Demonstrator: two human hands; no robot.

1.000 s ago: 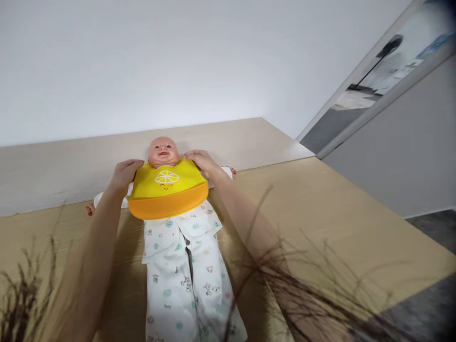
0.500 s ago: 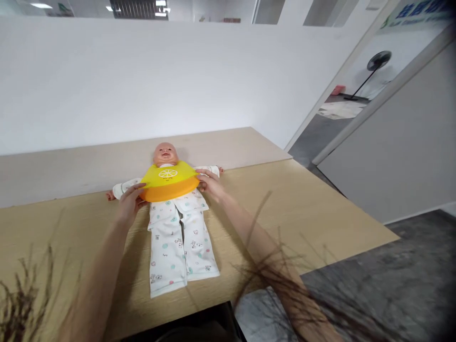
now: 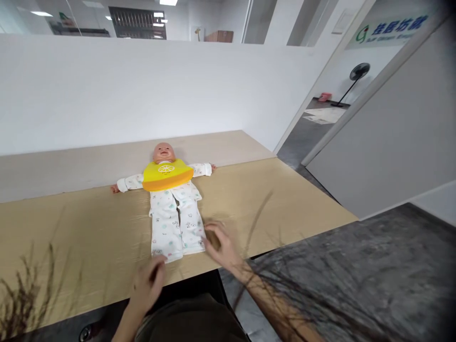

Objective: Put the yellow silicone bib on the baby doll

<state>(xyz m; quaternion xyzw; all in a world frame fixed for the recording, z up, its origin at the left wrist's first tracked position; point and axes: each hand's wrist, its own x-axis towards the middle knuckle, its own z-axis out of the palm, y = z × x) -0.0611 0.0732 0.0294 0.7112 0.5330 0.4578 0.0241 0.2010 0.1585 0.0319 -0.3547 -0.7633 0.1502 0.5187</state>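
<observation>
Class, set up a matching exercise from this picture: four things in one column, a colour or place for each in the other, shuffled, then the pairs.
Things:
1. bib
2. doll
3. right hand
4. floor fan

Descriptions:
A. lying face up on the wooden table
B. yellow with an orange edge
C. standing far off at upper right
D. by the doll's trouser cuffs

Pairs: 1-B, 2-A, 3-D, 4-C

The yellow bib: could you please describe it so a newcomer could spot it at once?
Find the long pale wooden table against the white wall. A baby doll in white printed pyjamas lies on its back there. The bib covers its chest: the only bright thing there, yellow with an orange lower edge and a white citrus slice drawing.
</observation>
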